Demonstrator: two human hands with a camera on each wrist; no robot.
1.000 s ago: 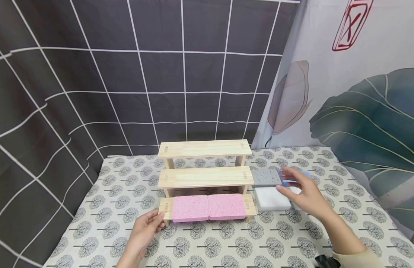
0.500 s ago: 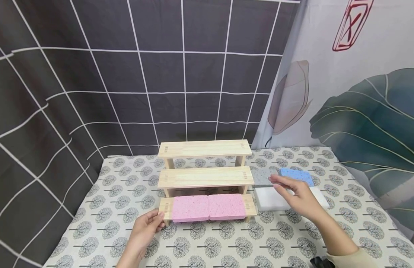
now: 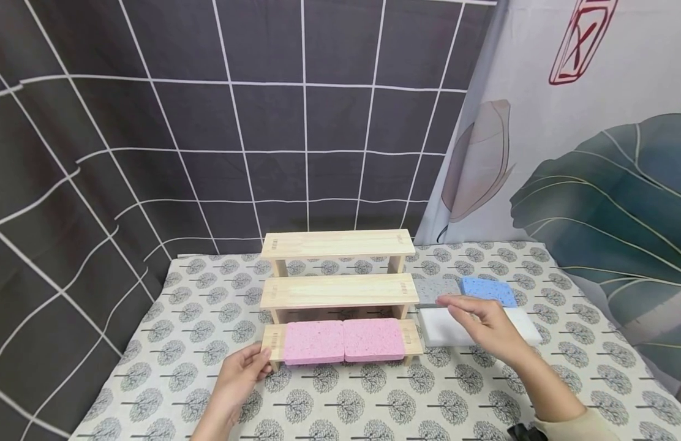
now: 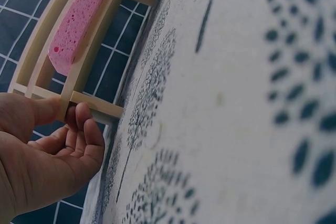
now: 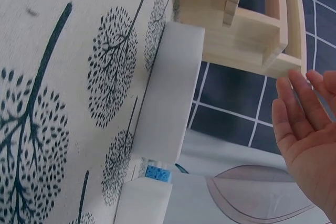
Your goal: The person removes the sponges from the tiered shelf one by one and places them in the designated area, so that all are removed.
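A three-tier wooden shelf (image 3: 338, 291) stands on the table, with two pink sponges (image 3: 315, 342) side by side on its lowest board. At that board's left end my left hand (image 3: 238, 373) pinches the wood; in the left wrist view [the thumb lies on one side and curled fingers on the other]. My right hand (image 3: 492, 327) hovers right of the shelf with nothing in it, fingers fairly straight, over two white sponges (image 3: 436, 327). Behind them lie a grey sponge (image 3: 428, 289), partly covered by the hand, and a blue sponge (image 3: 488, 291).
A cloth with a tree print (image 3: 208, 312) covers the table. Dark gridded fabric (image 3: 340, 122) hangs behind and to the left, and a pale curtain with leaf pictures (image 3: 583, 184) at the right. The middle and top boards (image 3: 338, 244) bear nothing.
My right hand has moved left and a little nearer, away from the blue sponge, which now shows fully. The left hand stays at the shelf's end.
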